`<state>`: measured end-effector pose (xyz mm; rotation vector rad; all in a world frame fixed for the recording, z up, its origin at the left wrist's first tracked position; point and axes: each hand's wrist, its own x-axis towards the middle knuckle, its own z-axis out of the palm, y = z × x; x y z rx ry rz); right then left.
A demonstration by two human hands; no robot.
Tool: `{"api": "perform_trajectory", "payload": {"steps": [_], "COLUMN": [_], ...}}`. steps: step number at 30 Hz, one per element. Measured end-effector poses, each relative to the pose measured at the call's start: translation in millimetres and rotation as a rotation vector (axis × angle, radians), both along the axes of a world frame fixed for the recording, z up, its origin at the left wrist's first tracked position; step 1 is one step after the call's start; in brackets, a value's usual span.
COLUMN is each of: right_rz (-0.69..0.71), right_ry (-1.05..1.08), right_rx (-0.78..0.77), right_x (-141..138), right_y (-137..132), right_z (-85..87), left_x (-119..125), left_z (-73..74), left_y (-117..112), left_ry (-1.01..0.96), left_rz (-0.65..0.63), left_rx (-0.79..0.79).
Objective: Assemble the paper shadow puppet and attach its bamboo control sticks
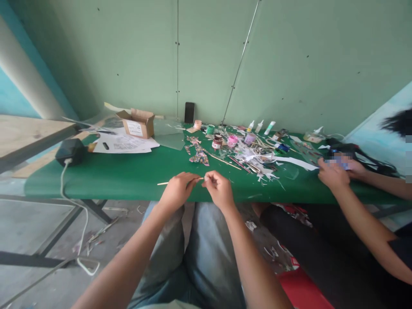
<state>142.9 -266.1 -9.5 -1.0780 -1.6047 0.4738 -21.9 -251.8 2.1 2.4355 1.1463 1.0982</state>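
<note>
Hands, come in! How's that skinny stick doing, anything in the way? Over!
Left hand holding thin stick. Right hand at one end, exact grip unclear. Paper scraps beyond, apart from stick.

Soft, diffuse light, moderately bright; source outside view. Green wall [209, 47] fairly evenly lit, slightly hazy. Shading gentle on left hand [177, 189] and right hand [219, 188]. Dull sheen on green surface [128, 174]; pale glare on clear plastic sheet [169, 134]. Area under surface at right dim, dark trousers [289, 236] sinking toward black. Wide-angle distortion: edges stretched, column [32, 64] slanting. Paper scraps [254, 155] soft, fine detail smeared. Co-worker's head [401, 122] blurred; pixelated patch over item in co-worker's hands [334, 178].
</note>
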Motion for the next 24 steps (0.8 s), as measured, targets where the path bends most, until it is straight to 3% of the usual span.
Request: {"api": "perform_trajectory", "payload": {"steps": [2,6,11,24], "right_rz": [-0.008,-0.014,-0.038,-0.072], "right_ry": [0.078,0.1,0.098,0.075], "right_rx": [-0.108,-0.159,-0.216,-0.234], "right_x": [1,3,2,5], "right_y": [25,70,110,109], "right_z": [-12.1,-22.9,-31.3,-35.1], "left_x": [3,7,10,12], "left_z": [-8.0,-17.2,-22.8,-22.8], "left_y": [25,70,106,101], "left_ry": [0.104,0.15,0.204,0.328], "left_rz": [0.064,0.108,0.137,0.205], "left_rx": [-0.049,-0.071,-0.085,-0.091]}}
